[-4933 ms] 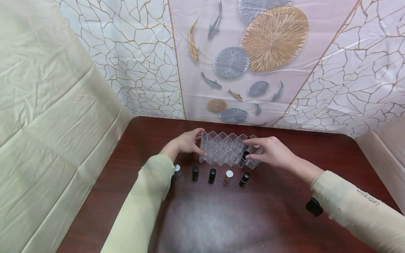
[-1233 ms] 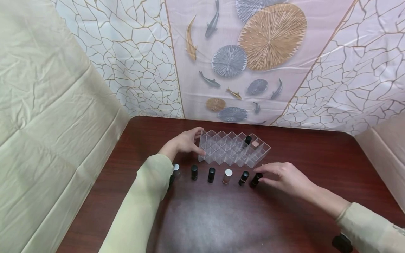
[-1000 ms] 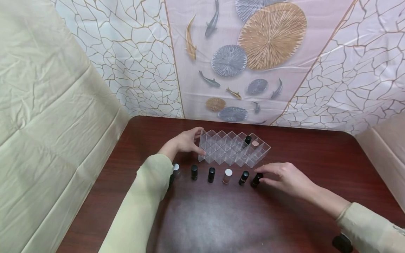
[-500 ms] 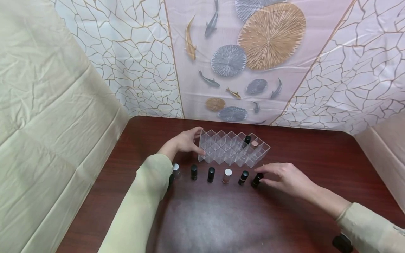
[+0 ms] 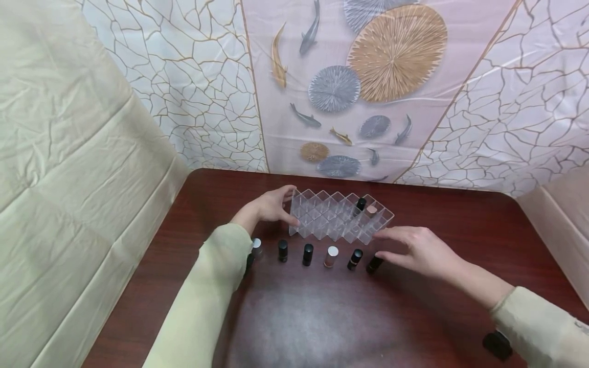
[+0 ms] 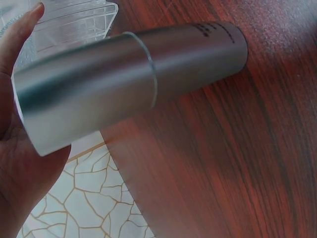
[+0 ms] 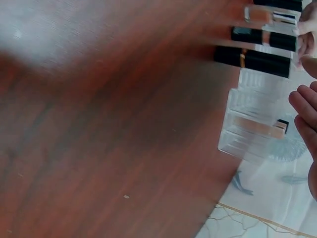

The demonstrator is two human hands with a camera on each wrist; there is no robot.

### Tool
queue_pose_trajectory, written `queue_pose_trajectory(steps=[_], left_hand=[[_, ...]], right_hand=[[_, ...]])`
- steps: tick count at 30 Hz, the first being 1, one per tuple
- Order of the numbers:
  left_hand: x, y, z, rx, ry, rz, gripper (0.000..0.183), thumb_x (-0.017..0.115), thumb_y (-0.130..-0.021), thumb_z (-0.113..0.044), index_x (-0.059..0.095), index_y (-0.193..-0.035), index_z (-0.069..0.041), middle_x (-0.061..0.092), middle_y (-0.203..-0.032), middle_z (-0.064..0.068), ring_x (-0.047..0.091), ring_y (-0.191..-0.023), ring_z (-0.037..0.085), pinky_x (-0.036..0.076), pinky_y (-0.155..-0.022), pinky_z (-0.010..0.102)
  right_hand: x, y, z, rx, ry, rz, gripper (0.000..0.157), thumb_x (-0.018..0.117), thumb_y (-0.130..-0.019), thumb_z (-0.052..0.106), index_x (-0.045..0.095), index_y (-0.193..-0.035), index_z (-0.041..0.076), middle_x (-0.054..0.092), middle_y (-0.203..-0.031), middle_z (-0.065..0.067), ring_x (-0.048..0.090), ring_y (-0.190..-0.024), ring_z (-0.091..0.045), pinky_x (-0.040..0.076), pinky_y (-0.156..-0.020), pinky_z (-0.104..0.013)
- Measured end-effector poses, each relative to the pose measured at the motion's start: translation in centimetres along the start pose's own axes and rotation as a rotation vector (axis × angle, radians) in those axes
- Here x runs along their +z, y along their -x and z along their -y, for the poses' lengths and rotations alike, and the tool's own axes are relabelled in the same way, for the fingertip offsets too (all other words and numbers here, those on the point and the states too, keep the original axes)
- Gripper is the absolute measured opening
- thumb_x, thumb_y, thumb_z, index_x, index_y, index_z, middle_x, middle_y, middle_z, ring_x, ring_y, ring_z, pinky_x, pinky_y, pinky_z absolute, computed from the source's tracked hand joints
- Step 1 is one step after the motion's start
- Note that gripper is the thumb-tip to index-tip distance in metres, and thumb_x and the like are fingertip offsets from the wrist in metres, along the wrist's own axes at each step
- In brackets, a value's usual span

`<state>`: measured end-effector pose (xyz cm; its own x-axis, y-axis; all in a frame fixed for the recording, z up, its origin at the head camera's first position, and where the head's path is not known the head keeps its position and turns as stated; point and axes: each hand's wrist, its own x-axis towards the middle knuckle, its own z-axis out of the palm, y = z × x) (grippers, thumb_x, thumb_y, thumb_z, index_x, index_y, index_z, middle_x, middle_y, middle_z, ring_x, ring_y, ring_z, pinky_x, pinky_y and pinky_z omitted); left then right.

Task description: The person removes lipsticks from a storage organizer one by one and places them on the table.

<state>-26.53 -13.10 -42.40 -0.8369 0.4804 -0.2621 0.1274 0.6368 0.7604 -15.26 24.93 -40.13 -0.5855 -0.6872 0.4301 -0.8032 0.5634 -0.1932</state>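
In the head view, my left hand (image 5: pixel 271 207) grips the left end of a clear plastic lipstick organizer (image 5: pixel 322 217), thumb in front and fingers behind. A black lipstick (image 5: pixel 361 204) and one with a pinkish top (image 5: pixel 370 210) stand in its right-hand cells. My right hand (image 5: pixel 421 250) is by the organizer's front right corner, thumb and fingers spread apart. Below its thumb, a black lipstick (image 5: pixel 375 263) with a gold band (image 7: pixel 242 58) stands on the table at the row's right end. In the right wrist view, the fingers (image 7: pixel 306 101) hold nothing.
Along the organizer's front stand more lipsticks: a black one with a band (image 5: pixel 354 259), a silver-topped one (image 5: pixel 331 256), two black ones (image 5: pixel 308 254) and a silver one (image 6: pixel 99 84) beside my left sleeve. A patterned cloth (image 5: pixel 331 138) hangs behind the dark red table (image 5: pixel 303 317).
My right hand took a black lipstick from the organizer's right side and stood it at the row's right end. Just now it let go and rose slightly. My left hand stayed put.
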Motion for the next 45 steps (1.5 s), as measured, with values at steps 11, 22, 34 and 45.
queue_pose_trajectory(steps=[11,22,34,45], left_hand=[[0.0,0.2,-0.1,0.001,0.009,0.003,0.106,0.092,-0.086,-0.016,0.025,-0.168,-0.004,0.034,-0.172,0.016,0.036,-0.159,0.027,0.033,-0.127,0.041],[0.0,0.3,-0.1,-0.004,0.05,0.005,0.105,0.092,-0.085,-0.015,0.027,-0.167,-0.006,0.033,-0.173,0.016,0.035,-0.159,0.028,0.035,-0.126,0.04],[0.0,0.3,0.0,0.001,0.035,0.004,0.107,0.092,-0.086,-0.017,0.025,-0.168,-0.004,0.033,-0.173,0.014,0.036,-0.159,0.027,0.035,-0.126,0.042],[0.0,0.3,-0.1,0.005,0.036,0.0,0.105,0.092,-0.086,-0.017,0.026,-0.167,-0.004,0.032,-0.173,0.014,0.036,-0.159,0.028,0.035,-0.127,0.042]], right_hand=[[-1.2,-3.3,-1.7,0.008,-0.001,-0.039,0.049,0.094,-0.076,0.009,0.079,-0.122,0.008,0.082,-0.112,-0.003,0.079,-0.097,-0.02,0.06,-0.082,-0.036],[-1.5,-6.6,-3.0,0.06,0.018,-0.055,0.041,0.092,-0.082,0.013,0.079,-0.121,0.008,0.082,-0.107,-0.004,0.079,-0.096,-0.023,0.061,-0.079,-0.045],[-1.2,-8.9,-4.3,0.181,0.004,0.061,0.043,0.087,-0.091,0.018,0.075,-0.129,0.003,0.08,-0.117,-0.013,0.076,-0.111,-0.035,0.059,-0.093,-0.056],[0.0,-9.2,-5.3,0.244,-0.026,0.13,0.053,0.087,-0.091,0.02,0.07,-0.137,0.001,0.075,-0.127,-0.019,0.071,-0.121,-0.04,0.055,-0.101,-0.059]])
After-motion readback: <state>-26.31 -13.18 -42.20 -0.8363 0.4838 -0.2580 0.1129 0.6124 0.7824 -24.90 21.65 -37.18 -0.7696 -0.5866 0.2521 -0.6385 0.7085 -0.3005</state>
